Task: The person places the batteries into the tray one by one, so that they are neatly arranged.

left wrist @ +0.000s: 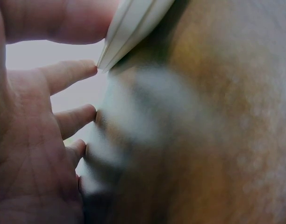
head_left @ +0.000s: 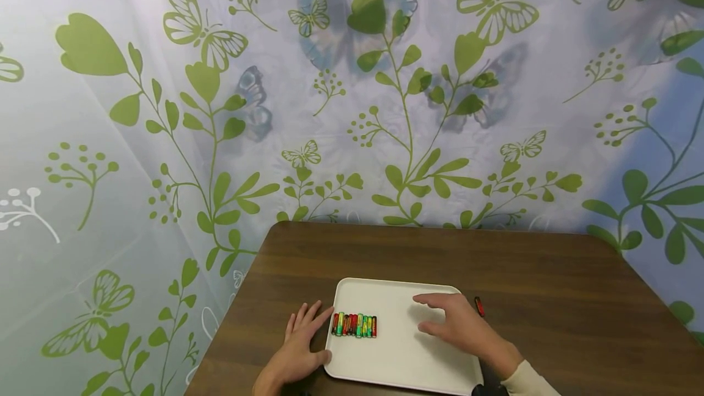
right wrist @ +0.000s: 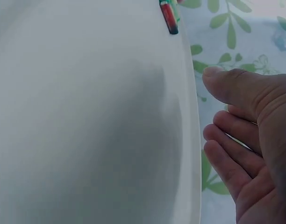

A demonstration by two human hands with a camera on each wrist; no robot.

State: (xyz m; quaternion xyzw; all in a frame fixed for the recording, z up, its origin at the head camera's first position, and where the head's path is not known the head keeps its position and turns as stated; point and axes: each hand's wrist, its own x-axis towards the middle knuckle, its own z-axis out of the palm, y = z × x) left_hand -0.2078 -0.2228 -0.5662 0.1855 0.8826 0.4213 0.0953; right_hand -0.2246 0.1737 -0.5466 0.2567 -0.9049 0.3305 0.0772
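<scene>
A white rectangular tray (head_left: 407,347) with a raised rim lies on the table. Along its left side, a row of red and green batteries (head_left: 354,325) lies packed side by side. My left hand (head_left: 297,341) is at the tray's left edge, fingers spread; in the left wrist view the thumb and a fingertip (left wrist: 89,66) meet the tray's rim (left wrist: 133,28). Over the right part of the tray my right hand (head_left: 459,326) hovers, thumb and fingers apart, holding nothing. The right wrist view shows its relaxed fingers (right wrist: 227,163) and one red battery (right wrist: 169,17) at the row's end.
A single red and black battery (head_left: 480,306) lies on the brown wooden table (head_left: 440,255), just right of the tray. Behind the table hangs a curtain (head_left: 341,109) printed with green leaves and butterflies. A dark object (head_left: 486,390) sits at the tray's near right corner.
</scene>
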